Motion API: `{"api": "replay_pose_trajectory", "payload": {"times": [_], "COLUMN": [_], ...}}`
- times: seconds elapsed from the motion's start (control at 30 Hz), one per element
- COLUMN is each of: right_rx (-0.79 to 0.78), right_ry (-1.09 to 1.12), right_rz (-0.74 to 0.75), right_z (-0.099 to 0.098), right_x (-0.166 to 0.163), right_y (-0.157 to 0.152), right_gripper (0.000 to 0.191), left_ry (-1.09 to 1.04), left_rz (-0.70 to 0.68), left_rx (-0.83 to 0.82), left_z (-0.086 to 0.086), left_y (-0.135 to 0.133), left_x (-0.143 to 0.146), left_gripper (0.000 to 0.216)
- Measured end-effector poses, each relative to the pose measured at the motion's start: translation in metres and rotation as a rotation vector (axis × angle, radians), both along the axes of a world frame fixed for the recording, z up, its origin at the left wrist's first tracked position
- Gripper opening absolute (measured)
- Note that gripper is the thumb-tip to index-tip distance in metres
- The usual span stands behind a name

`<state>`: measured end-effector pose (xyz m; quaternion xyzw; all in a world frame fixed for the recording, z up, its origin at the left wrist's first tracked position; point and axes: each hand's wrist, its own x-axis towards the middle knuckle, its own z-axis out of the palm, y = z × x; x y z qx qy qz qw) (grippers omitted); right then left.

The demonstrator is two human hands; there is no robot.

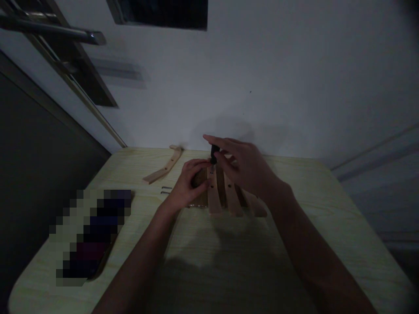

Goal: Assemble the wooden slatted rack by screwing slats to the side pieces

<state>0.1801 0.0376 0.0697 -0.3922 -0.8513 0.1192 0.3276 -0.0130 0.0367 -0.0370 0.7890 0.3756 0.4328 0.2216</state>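
My right hand is closed around a screwdriver with a black handle, one finger stretched out past its top. The screwdriver stands upright, its tip down at the far end of a pale wooden slat. With thumb and fingers bent round the near and far sides of that slat, my left hand grips it close to the screwdriver's tip. Beneath lies a brown board, partly hidden by my hands. A second slat and a third slat lie across it to the right.
A loose bent wooden piece with holes lies at the back left of the table. Two thin metal screws are beside my left hand. A phone-like dark object, partly blurred out, rests at the left. Behind stands a white door with a metal handle.
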Motion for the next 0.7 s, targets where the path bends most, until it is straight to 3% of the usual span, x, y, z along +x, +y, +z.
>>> {"api": "replay_pose_trajectory", "payload": {"times": [0.13,0.47,0.7], "right_rx": [-0.009,0.064,0.064], "right_ry": [0.011,0.036,0.034], "right_rz": [0.033,-0.164,-0.154], "right_z": [-0.0006,-0.0016,0.0017], "right_x": [-0.0031,-0.0023,-0.0015], "right_y": [-0.0018,-0.0010,-0.0045], "right_gripper": [0.043,0.024,0.025], "left_ry": [-0.005,-0.022,-0.022], "left_rz": [-0.002,-0.010,-0.015], "left_rx": [0.014,0.030,0.016], "left_z": [0.0000,0.0000,-0.0010], "left_y": [0.0000,-0.0003,0.0001], "left_x": [-0.0003,0.0007,-0.0004], "left_gripper": [0.038,0.038,0.038]}}
